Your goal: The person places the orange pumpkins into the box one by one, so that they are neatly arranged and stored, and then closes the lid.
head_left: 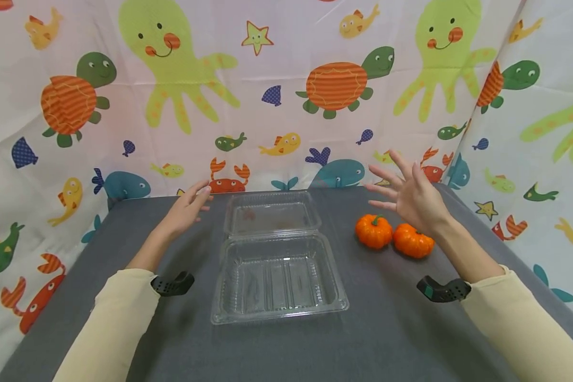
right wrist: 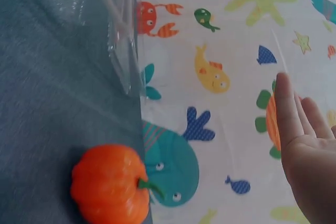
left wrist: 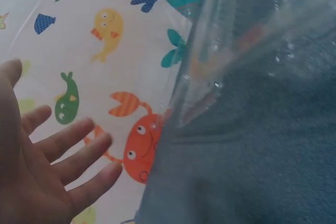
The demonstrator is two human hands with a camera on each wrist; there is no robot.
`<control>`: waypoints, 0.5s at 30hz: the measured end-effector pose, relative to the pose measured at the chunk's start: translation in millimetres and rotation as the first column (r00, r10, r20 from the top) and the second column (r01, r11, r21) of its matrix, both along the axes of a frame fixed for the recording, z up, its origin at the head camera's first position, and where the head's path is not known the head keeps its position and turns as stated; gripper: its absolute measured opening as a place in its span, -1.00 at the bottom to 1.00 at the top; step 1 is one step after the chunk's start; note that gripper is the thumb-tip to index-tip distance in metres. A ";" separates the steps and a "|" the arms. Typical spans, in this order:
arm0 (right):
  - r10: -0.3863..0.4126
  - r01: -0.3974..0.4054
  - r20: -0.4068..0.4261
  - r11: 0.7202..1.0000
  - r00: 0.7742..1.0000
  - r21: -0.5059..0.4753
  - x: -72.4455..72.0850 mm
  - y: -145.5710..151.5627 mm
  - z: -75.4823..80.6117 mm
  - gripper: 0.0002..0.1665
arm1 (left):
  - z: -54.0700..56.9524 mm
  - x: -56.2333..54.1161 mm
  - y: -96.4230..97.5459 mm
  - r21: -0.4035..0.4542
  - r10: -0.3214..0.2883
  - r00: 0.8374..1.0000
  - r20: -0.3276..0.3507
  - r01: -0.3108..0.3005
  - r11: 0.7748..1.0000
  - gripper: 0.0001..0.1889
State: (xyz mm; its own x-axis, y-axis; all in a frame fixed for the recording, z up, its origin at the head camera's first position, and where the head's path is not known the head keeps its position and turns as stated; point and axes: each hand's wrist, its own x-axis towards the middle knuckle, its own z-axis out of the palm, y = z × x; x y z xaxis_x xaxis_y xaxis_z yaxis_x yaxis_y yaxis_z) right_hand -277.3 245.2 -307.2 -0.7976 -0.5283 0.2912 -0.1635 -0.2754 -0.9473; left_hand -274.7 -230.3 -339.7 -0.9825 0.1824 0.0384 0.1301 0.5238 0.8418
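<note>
A clear plastic clamshell container [head_left: 278,276] lies opened out in the middle of the table, its lid [head_left: 272,212] folded back toward the curtain. To its left, my left hand [head_left: 185,208] hovers with fingers spread and holds nothing. On the other side my right hand [head_left: 413,199] is raised over two small orange pumpkins, fingers apart and palm bare. One pumpkin [head_left: 373,232] has a green stem; the other pumpkin [head_left: 413,241] sits right beside it. In the right wrist view one pumpkin [right wrist: 111,184] shows near the table edge.
A grey cloth covers the table [head_left: 277,353]. Behind it and along the right side hangs a white curtain [head_left: 248,114] printed with sea animals. Each wrist wears a black band, the left band [head_left: 173,284] and the right band [head_left: 443,289].
</note>
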 end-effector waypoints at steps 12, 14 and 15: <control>0.129 -0.097 0.112 0.961 0.985 -0.259 17.1 56.9 -25.7 -0.29 | -24.0 6.4 -13.4 -0.005 -0.025 0.994 0.110 0.026 1.000 -0.18; 0.162 -0.109 0.146 0.942 0.976 -0.319 19.7 67.3 -30.5 -0.28 | -27.6 7.4 -14.2 0.014 -0.030 0.989 0.143 0.028 0.999 -0.13; 0.171 -0.109 0.159 0.935 0.972 -0.339 21.2 72.4 -32.8 -0.28 | -29.1 8.2 -14.4 0.025 -0.036 0.986 0.162 0.032 0.999 -0.12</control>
State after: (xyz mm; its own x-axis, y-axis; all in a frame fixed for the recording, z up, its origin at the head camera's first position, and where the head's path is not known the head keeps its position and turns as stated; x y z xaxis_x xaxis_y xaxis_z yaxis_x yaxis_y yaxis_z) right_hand -256.1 317.6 -340.0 -0.7780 -0.5392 0.3225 0.0665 -0.5811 -0.8111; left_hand -266.4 -244.6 -368.8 -0.9693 0.2165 -0.1165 0.0082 0.5020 0.8648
